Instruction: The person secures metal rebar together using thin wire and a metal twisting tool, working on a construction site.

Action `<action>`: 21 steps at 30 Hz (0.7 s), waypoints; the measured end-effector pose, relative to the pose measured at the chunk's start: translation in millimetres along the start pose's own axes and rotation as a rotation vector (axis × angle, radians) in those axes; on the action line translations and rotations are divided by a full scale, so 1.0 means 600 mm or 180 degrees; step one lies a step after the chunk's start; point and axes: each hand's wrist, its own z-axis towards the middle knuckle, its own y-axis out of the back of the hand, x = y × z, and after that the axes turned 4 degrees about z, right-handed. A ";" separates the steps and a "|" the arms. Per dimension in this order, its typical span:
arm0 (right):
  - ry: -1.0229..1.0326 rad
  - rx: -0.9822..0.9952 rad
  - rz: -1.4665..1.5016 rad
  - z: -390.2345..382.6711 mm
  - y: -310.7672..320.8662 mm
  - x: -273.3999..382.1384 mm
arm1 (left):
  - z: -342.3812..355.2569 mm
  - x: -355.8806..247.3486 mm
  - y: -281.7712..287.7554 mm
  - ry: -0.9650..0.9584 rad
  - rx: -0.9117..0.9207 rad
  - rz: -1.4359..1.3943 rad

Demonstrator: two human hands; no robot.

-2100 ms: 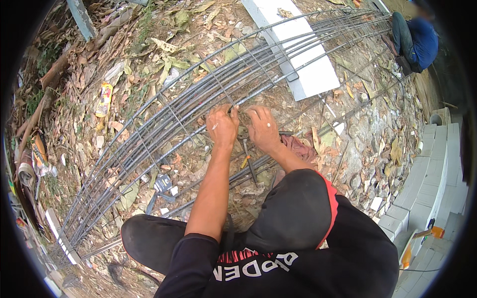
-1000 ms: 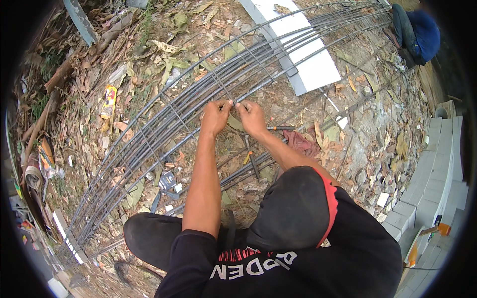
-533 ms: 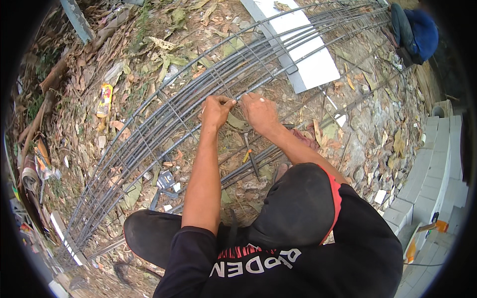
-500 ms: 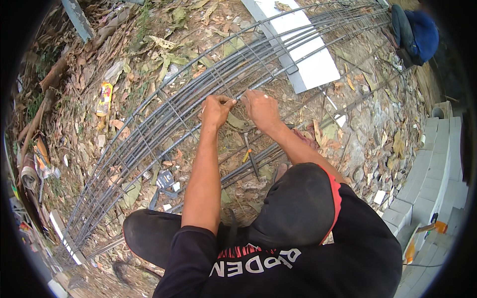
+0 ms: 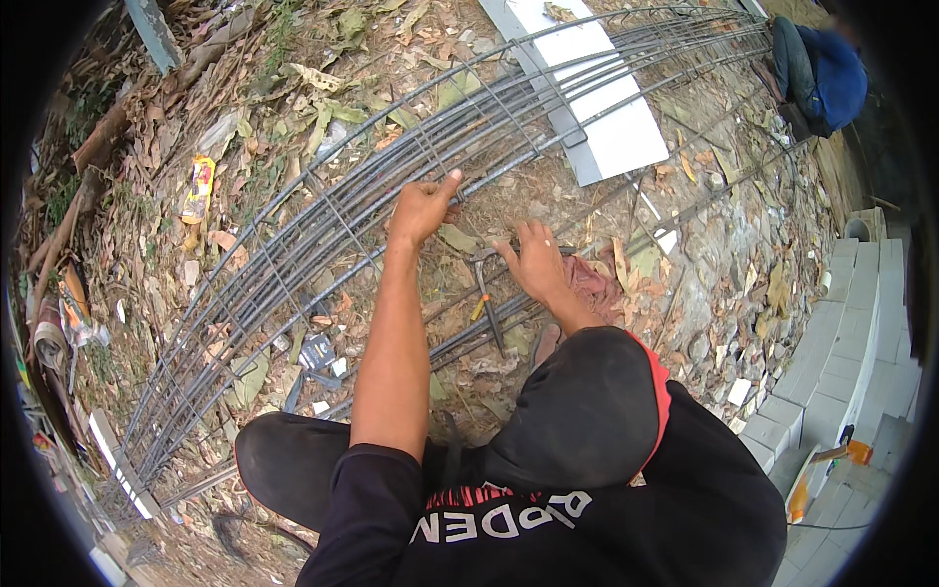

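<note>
In the head view, a long cage of steel bars, crossed by thin square ties, lies in front of the seated person, running from lower left to upper right over ground strewn with dry leaves; the fisheye lens bends it into an arc. The two hands are apart. The left hand is at the near edge of the cage, about midway along, its fingers curled and its thumb raised beside the front bar; whether it is clamped on the bar or pinches something small cannot be told. The right hand is away from the cage, nearer the body, palm down with fingers loosely parted and nothing visible in its grasp. Just to its left is a hand tool with dark and orange parts; contact between them cannot be made out. Beside the right hand, on its other side, lies a crumpled reddish cloth. Loose rods lie on the ground between the cage and the person's knees. Farther along, the cage crosses above a white board, and near its far end another person in a blue top crouches. Grey blocks line the right side, and a yellow wrapper lies among leaves at left.
</note>
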 end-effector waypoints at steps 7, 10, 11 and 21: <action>0.0729 -0.0675 -0.2217 -0.058 -0.031 0.041 | 0.007 0.011 0.004 -0.0151 -0.0369 0.0505; 0.0525 -0.0025 -0.2182 -0.035 -0.022 0.033 | -0.010 -0.010 -0.002 -0.0107 -0.0561 0.1020; 0.0178 0.0553 -0.1883 -0.043 -0.015 0.053 | -0.012 -0.010 0.003 -0.0054 -0.0532 0.1008; 0.0150 -0.0778 0.3201 -0.121 0.068 -0.032 | 0.006 0.004 0.010 -0.0025 -0.0226 0.0458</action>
